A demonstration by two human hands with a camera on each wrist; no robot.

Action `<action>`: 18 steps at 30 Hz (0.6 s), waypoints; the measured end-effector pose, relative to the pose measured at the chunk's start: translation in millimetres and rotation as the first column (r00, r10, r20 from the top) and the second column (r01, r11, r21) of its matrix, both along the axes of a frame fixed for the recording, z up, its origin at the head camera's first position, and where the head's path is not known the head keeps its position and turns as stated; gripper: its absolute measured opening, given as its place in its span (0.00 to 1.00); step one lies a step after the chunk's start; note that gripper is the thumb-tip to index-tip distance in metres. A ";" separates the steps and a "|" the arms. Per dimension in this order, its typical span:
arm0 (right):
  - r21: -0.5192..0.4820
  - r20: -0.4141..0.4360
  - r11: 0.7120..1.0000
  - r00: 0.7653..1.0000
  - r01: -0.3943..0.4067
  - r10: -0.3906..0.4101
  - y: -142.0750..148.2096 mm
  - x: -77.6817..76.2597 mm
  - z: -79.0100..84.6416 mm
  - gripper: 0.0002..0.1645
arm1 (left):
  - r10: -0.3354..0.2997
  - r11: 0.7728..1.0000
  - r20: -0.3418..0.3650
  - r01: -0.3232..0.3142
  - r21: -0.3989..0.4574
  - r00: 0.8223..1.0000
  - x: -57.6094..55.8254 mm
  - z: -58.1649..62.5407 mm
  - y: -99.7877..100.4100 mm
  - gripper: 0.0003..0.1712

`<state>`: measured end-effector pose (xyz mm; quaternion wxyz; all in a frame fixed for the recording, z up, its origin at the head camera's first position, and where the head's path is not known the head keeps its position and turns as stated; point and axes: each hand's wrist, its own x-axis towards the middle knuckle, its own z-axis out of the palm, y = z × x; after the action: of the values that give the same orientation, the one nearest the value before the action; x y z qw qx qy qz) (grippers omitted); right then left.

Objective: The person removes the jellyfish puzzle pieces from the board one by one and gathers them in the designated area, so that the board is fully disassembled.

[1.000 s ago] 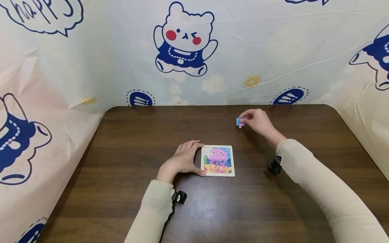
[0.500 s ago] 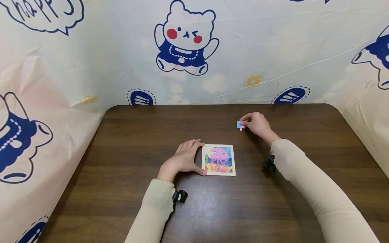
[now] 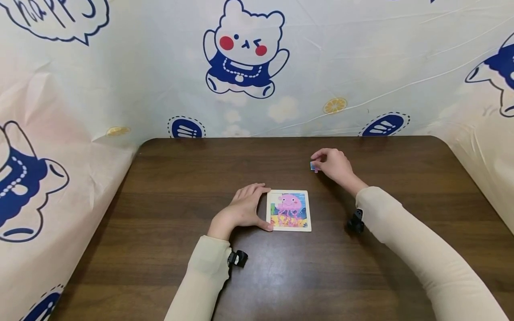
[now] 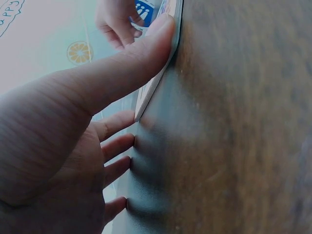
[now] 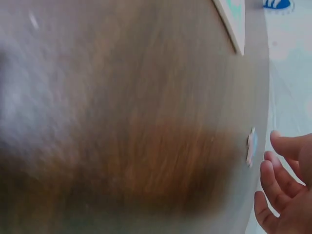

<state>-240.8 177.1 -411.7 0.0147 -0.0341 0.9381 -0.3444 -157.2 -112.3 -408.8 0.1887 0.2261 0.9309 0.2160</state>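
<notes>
A jigsaw board (image 3: pixel 289 209) with a pale frame and a pink jellyfish picture lies on the table. My left hand (image 3: pixel 242 209) holds its spread thumb and index finger against the board's left corners. In the left wrist view the left thumb (image 4: pixel 151 53) lies over the board's edge while the other fingertips touch the table. Farther back, my right hand (image 3: pixel 335 165) reaches over a small blue-and-pink puzzle piece (image 3: pixel 313 166), partly covered by its fingers. The right wrist view has this puzzle piece (image 5: pixel 251 146) near the tabletop, a small gap from the loosely bent right fingers (image 5: pixel 273 183).
The brown wooden table (image 3: pixel 168 263) extends around both hands. A pale printed curtain (image 3: pixel 305 67) with cartoon bears hangs behind its far edge and along the sides. Black wrist cameras (image 3: pixel 238 259) sit on both sleeves.
My right hand has come slightly down and left, and the puzzle piece lies a little farther left and is more covered by the fingers. My left hand and the board stay in place.
</notes>
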 end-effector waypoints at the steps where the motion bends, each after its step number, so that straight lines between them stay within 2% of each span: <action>1: -0.010 -0.004 1.000 1.000 -0.015 0.015 -2.6 1.9 1.0 0.10 | 0.001 1.000 0.000 -0.001 0.001 1.000 -0.1 0.2 0.1 0.61; 7: -0.017 -0.030 0.992 0.991 -0.127 0.127 -20.7 13.3 2.7 0.07 | 0.004 1.000 -0.002 -0.004 -0.002 1.000 -0.6 0.4 0.2 0.61; 18: -0.027 -0.020 0.953 0.953 -0.301 0.301 -46.3 38.3 2.1 0.06 | 0.003 1.000 0.000 -0.003 0.011 1.000 -1.2 -1.0 0.3 0.61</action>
<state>-202.5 130.8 -409.6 0.0590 -0.1796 0.9168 -0.3517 -158.3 -112.0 -409.8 0.1872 0.2259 0.9300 0.2213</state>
